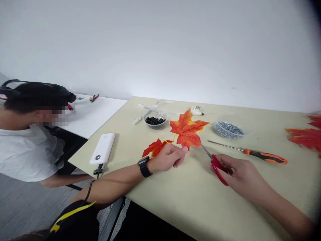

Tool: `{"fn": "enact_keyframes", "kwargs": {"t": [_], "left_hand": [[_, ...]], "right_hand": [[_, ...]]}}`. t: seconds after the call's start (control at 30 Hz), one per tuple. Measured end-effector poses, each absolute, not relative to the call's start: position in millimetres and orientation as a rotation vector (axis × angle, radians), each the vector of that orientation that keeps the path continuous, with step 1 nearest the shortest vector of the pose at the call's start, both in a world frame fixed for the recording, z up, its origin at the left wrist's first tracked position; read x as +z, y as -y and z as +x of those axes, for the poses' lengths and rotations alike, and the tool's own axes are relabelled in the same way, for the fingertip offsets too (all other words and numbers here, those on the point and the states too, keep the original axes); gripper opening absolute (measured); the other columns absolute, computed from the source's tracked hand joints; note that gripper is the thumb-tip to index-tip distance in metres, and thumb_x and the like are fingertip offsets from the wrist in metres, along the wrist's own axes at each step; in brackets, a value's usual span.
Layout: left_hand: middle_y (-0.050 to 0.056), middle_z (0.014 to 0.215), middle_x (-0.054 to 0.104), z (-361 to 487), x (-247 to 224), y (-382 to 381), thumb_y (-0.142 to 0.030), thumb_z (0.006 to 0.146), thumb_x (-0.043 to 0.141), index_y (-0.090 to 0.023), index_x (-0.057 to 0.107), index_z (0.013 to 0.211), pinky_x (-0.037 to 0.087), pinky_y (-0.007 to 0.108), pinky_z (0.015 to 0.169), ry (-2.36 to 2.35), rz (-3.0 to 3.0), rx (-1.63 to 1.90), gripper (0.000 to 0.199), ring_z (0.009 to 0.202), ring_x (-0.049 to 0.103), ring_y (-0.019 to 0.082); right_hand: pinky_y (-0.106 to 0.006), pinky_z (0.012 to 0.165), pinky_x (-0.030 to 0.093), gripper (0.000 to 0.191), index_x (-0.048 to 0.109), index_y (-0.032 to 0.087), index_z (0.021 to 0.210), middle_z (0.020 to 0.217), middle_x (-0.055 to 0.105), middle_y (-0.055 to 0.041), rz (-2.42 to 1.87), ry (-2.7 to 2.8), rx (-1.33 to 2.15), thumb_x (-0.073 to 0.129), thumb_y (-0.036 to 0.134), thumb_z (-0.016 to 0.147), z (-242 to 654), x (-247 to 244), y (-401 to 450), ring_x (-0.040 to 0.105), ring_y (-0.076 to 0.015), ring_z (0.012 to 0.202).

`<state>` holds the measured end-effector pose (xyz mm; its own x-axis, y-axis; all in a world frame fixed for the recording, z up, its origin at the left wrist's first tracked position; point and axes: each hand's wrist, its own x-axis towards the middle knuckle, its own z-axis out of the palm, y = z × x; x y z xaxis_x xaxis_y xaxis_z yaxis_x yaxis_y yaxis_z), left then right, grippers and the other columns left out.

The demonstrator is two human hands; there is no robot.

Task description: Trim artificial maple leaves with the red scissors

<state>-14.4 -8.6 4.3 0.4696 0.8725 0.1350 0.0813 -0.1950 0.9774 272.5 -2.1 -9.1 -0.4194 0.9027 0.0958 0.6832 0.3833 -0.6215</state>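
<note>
A person's right hand (240, 174) holds its grip pressed closed around a pair of red-handled steel scissors (217, 169) at lower right of centre, the blades reaching up to the lower edge of a large orange-and-red fabric maple leaf (187, 130), which lies flat mid-frame on a pale cream tabletop (175, 207). The left hand (168, 157), a black smartwatch (144, 166) at its wrist, sits curled just left of the scissors, its grip resting on a smaller red-orange fabric maple leaf (155, 148); whether it pinches that leaf cannot be told. Above the large leaf, a clear round plastic bowl (147, 123) holds small black beads (153, 120), while to its right a shallow clear dish (227, 137) holds a heap of tiny grey metal pieces (228, 129). An orange-and-black-handled screwdriver (265, 157) lies at right, a white power bank (102, 148) at left, and more red fabric leaves (306, 139) at the right edge. At far left, a co-worker in a black cap (35, 91) and white T-shirt (27, 154) leans beside a white table (100, 115) bearing red-handled pliers (94, 97).
</note>
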Motion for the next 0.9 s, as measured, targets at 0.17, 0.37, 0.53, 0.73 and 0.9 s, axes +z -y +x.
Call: {"fn": "enact_keyframes", "kwargs": {"t": [0.17,0.37,0.53,0.73,0.9], "left_hand": [[0.0,0.061,0.058,-1.0,3.7,23.5,-0.046,0.104,0.052,-0.016,0.057,0.067,0.041,0.024,0.053,-0.71,1.946,0.837,0.047,0.056,0.054,0.01],[0.004,0.081,0.073,8.1,9.5,21.6,-0.018,0.096,0.06,-0.017,0.064,0.093,0.055,0.03,0.078,-0.696,2.53,1.427,0.005,0.078,0.068,0.016],[0.005,0.103,0.078,-4.1,14.4,9.8,-0.021,0.096,0.064,-0.022,0.065,0.111,0.053,0.039,0.096,-0.888,2.442,1.611,0.015,0.097,0.071,0.019],[0.006,0.107,0.077,-5.2,9.9,3.9,-0.037,0.1,0.066,-0.023,0.07,0.11,0.047,0.042,0.101,-1.076,2.159,1.459,0.018,0.099,0.068,0.021],[0.004,0.108,0.078,-3.1,2.3,-1.1,-0.037,0.098,0.069,-0.023,0.074,0.11,0.047,0.039,0.099,-1.039,2.147,1.404,0.019,0.1,0.068,0.02]], "right_hand": [[-0.027,0.055,0.037,0.035,0.058,0.022,0.08,0.065,0.055,0.0015,-1.418,2.279,0.831,0.061,0.053,0.095,273.7,-8.1,0.8,0.045,-0.0145,0.059],[-0.027,0.054,0.035,0.034,0.054,0.022,0.077,0.062,0.053,0.002,-1.404,2.303,0.877,0.06,0.049,0.096,273.4,-10.9,1.6,0.043,-0.0138,0.058],[-0.027,0.053,0.037,0.034,0.06,0.022,0.083,0.062,0.056,0.0016,-1.384,2.355,0.808,0.058,0.053,0.097,271.1,-11.3,3.6,0.044,-0.014,0.056],[-0.028,0.052,0.04,0.033,0.066,0.023,0.088,0.064,0.063,0.0001,-1.355,2.439,0.612,0.054,0.052,0.099,269.1,-5.5,4.5,0.054,-0.0153,0.053],[-0.029,0.051,0.042,0.026,0.07,0.022,0.092,0.068,0.068,-0.002,-1.267,2.492,0.363,0.057,0.045,0.096,270.2,-4.7,2.0,0.06,-0.0176,0.054]]}}
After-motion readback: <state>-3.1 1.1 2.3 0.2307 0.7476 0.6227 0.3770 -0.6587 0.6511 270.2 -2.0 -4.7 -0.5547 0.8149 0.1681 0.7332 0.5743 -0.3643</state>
